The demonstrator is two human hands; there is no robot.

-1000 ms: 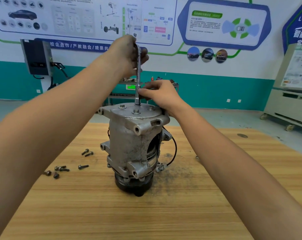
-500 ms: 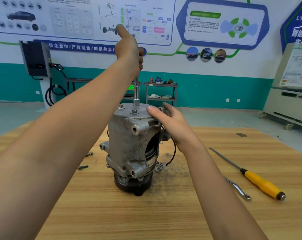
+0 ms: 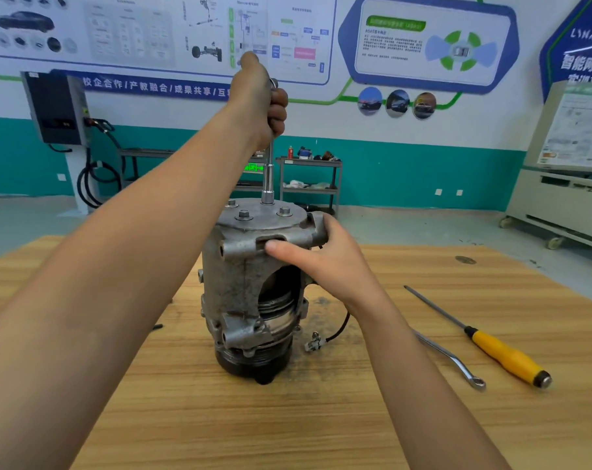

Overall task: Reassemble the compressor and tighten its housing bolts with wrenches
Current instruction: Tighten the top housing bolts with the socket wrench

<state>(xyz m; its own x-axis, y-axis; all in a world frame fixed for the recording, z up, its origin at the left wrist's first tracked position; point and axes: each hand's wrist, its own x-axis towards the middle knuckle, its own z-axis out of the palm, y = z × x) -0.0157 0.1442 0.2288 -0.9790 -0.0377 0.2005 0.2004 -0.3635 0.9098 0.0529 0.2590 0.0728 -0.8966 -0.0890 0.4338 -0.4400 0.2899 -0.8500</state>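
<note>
A grey metal compressor [image 3: 240,283] stands upright on its black pulley in the middle of the wooden table [image 3: 220,418]. Several bolts [image 3: 243,214] sit in its round top plate. A chrome socket wrench [image 3: 268,184] stands upright with its socket on the far bolt. My left hand [image 3: 260,96] grips the wrench's upper end, well above the compressor. My right hand [image 3: 321,256] holds the compressor's upper right edge, thumb on the front lug and fingers wrapped behind it.
A ring spanner [image 3: 454,362] and a yellow-handled screwdriver [image 3: 505,354] lie on the table to the right. A black wire with a connector [image 3: 316,340] trails from the compressor's right side. A small dark bolt [image 3: 157,326] shows beside my left forearm.
My right hand left the wrench shaft and came down onto the compressor's upper right edge, now gripping it. My left hand turned round the wrench's top. The view shifted, showing the tools at right.
</note>
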